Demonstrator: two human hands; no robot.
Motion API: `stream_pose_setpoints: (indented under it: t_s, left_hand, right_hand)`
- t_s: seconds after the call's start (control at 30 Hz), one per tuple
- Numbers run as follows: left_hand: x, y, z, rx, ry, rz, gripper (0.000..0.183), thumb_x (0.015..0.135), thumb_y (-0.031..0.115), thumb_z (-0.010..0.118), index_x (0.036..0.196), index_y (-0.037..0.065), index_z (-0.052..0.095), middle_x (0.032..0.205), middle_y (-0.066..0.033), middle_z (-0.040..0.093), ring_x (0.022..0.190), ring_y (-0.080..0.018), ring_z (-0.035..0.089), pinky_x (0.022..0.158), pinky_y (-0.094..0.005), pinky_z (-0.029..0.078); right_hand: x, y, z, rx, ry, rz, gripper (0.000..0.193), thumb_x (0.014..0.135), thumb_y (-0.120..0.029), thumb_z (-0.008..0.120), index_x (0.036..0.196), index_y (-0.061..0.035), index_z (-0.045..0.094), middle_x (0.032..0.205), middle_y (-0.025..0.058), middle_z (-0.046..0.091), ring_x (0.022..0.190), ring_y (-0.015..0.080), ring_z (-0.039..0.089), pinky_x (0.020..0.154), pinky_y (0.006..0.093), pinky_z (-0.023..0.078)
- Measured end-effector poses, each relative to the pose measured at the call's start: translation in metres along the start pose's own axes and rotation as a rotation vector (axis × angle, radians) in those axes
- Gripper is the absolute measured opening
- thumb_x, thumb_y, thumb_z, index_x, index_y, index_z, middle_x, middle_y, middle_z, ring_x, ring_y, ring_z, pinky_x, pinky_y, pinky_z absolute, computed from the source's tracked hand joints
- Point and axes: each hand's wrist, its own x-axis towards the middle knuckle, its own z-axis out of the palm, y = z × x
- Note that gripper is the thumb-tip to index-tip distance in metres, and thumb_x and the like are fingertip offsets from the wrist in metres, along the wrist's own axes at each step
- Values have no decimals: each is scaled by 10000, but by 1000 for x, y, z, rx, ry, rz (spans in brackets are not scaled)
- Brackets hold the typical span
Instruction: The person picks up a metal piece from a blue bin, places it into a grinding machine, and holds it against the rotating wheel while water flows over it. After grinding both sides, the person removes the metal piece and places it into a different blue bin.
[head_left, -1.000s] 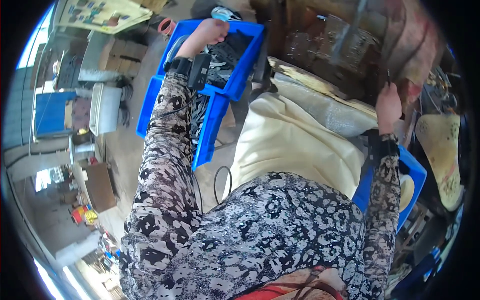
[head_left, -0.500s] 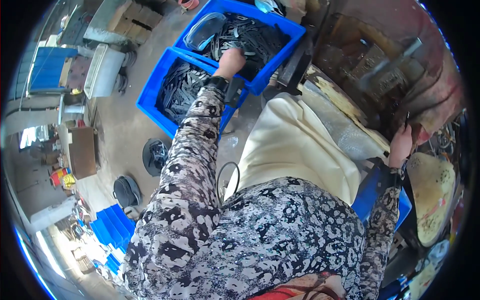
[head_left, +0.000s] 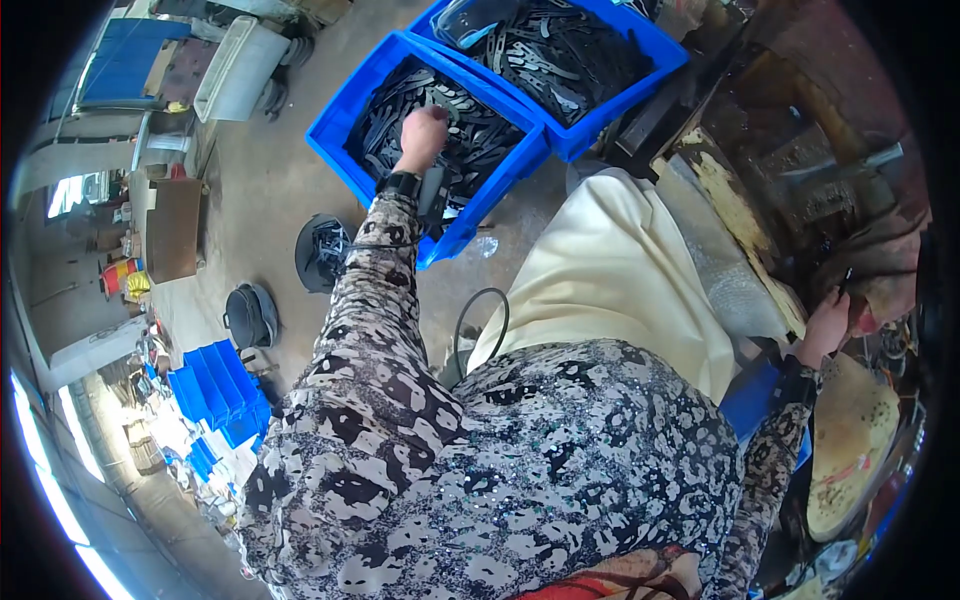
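My left hand (head_left: pixel 424 138) is over the left blue bin (head_left: pixel 335 150), with its fingers curled down at the flat grey metal pieces (head_left: pixel 480 135) heaped there. Whether a piece is in those fingers is hidden. Off to the right, beside the wet, dirty machine (head_left: pixel 810 190), my right hand (head_left: pixel 826 326) is closed around a small thin dark piece (head_left: pixel 848 276) that sticks up from the fingers. A second blue bin (head_left: pixel 672 62) adjoins the first and holds more such dark pieces and a clear plastic bag (head_left: pixel 465 22).
A cream apron (head_left: pixel 610 270) covers my lap. On the floor at left stand a dark round tub (head_left: pixel 322 254) of metal pieces, a black bag-like item (head_left: pixel 250 316) and stacked blue bins (head_left: pixel 215 390). A stained cream seat-shaped panel (head_left: pixel 850 450) is at my right.
My left hand has gone from the far right bin to the left bin. The view has shifted, so the bins appear further right. My right hand stays by the machine with its thin piece.
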Motion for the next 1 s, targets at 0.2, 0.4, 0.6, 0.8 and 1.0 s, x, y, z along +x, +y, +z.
stream_pose_setpoints:
  t_s: [0.2,0.4,0.6,0.8,1.0]
  left_hand:
    - [-20,26,37,170,-91,73,217,806,248,558,938,152,701,952,-156,674,926,-349,636,791,-445,504]
    - [-11,33,62,417,-62,197,249,780,328,614,899,127,699,921,-156,676,894,-349,644,756,-446,511]
    - [-6,50,49,308,-224,47,291,767,315,619,972,114,669,970,-149,676,963,-335,631,812,-435,500]
    - [7,27,8,-120,34,-29,225,704,198,667,883,64,646,857,-140,679,819,-318,653,733,-406,509]
    - [4,0,-10,-346,-93,-180,186,671,149,666,846,88,690,752,-120,680,783,-256,669,692,-354,520]
  right_hand:
    - [1,9,2,48,-33,-23,416,965,-361,411,1166,-28,558,1004,261,635,931,444,596,781,495,462]
    - [-4,-3,-2,36,26,-35,360,958,-304,423,1125,-24,574,948,254,641,864,439,606,737,499,465]
    - [-1,0,0,34,3,-18,352,955,-298,421,1137,-40,576,954,249,643,871,438,608,738,499,470]
    - [3,-2,1,64,-35,-4,413,966,-350,409,1160,-16,554,1001,281,625,950,457,584,798,505,458]
    - [-1,-12,-2,42,-41,29,405,965,-349,406,1156,-25,557,1004,267,629,938,454,586,787,506,454]
